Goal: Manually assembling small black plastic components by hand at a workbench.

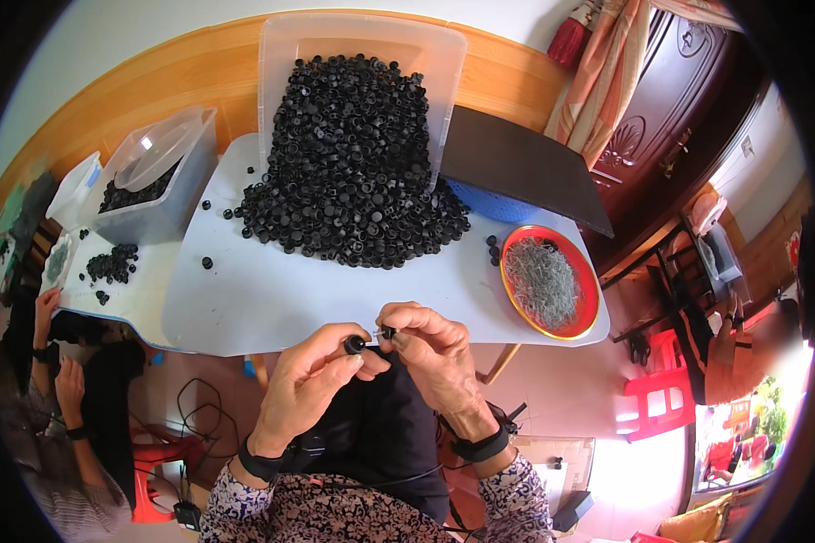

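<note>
A: Pinching black cap in left hand grip; right hand grip grasping small pin just beside it, above desk edge.
B: Risking a slip—pin is tiny, could be dropping into lap.

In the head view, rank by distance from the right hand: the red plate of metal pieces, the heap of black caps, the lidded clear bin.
From the right hand:
1. Red plate of metal pieces, right.
2. Heap of black caps, ahead.
3. Lidded clear bin, far left.

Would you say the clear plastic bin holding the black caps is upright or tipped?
Tipped: the clear bin leans open-side forward, and black caps spill onto the white table.
</note>
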`<control>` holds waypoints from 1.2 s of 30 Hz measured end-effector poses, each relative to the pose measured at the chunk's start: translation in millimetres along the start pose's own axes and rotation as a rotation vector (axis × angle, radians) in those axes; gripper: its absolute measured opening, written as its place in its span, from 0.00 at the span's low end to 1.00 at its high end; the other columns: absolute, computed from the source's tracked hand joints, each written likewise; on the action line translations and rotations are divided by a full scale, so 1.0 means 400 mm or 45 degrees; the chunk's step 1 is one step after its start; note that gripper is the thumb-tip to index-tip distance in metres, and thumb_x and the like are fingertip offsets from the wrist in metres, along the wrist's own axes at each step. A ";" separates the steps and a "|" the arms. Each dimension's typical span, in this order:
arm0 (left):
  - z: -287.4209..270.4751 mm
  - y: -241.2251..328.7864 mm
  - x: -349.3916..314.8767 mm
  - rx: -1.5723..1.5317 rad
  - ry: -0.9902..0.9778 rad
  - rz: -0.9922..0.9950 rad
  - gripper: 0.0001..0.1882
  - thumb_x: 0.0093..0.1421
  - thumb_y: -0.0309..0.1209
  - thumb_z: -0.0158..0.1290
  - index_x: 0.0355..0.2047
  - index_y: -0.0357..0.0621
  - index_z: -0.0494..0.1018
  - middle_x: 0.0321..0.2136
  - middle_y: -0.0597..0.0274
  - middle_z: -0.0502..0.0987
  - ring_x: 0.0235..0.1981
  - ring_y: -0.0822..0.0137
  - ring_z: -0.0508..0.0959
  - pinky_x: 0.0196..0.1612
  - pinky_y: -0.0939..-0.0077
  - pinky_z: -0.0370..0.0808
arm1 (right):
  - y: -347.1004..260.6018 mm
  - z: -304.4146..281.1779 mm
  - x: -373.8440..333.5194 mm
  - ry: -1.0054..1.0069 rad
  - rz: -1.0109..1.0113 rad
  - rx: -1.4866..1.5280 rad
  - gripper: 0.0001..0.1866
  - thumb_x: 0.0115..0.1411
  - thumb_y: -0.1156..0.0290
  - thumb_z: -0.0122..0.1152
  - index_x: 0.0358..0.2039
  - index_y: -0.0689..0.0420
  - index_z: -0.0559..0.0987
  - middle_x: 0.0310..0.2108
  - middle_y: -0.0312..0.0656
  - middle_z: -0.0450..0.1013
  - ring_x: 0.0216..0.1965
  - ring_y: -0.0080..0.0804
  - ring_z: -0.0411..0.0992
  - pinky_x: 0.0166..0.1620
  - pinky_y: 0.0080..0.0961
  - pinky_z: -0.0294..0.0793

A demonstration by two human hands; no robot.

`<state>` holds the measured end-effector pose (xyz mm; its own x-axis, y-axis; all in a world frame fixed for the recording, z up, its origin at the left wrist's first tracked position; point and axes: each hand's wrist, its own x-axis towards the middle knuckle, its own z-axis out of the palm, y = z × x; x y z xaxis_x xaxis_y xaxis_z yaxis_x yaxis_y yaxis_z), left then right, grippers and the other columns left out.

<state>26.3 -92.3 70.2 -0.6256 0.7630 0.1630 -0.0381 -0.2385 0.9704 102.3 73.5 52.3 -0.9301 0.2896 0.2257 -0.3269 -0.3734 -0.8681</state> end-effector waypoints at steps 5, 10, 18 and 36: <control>0.010 0.017 -0.008 0.098 0.013 0.026 0.14 0.65 0.25 0.46 0.47 0.28 0.67 0.36 0.49 0.79 0.36 0.67 0.79 0.44 0.73 0.77 | 0.030 -0.005 -0.028 0.034 0.060 0.361 0.09 0.63 0.79 0.53 0.42 0.58 0.79 0.40 0.38 0.73 0.37 0.23 0.70 0.42 0.27 0.73; 0.034 0.033 -0.014 0.069 0.083 -0.015 0.12 0.63 0.26 0.47 0.43 0.30 0.69 0.32 0.52 0.79 0.35 0.66 0.79 0.44 0.73 0.75 | 0.050 -0.011 -0.040 0.001 0.048 0.554 0.09 0.65 0.76 0.52 0.44 0.55 0.77 0.42 0.39 0.73 0.38 0.23 0.70 0.42 0.31 0.73; 0.032 0.028 -0.014 0.115 -0.027 0.018 0.14 0.64 0.25 0.47 0.47 0.28 0.67 0.34 0.50 0.79 0.36 0.67 0.79 0.43 0.74 0.77 | 0.060 -0.009 -0.047 -0.027 0.050 0.752 0.07 0.66 0.74 0.51 0.43 0.55 0.76 0.38 0.38 0.71 0.37 0.25 0.70 0.44 0.29 0.71; 0.040 0.025 -0.013 0.129 -0.082 0.029 0.14 0.64 0.25 0.47 0.49 0.29 0.67 0.34 0.51 0.79 0.38 0.68 0.79 0.44 0.75 0.77 | 0.064 -0.018 -0.060 -0.103 0.096 0.957 0.06 0.66 0.70 0.52 0.41 0.53 0.76 0.34 0.38 0.70 0.36 0.26 0.67 0.45 0.26 0.67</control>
<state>41.7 -89.3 81.9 -0.5737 0.7961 0.1928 0.0563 -0.1965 0.9789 117.4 63.3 21.4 -0.9544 0.1850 0.2345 -0.2611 -0.8979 -0.3543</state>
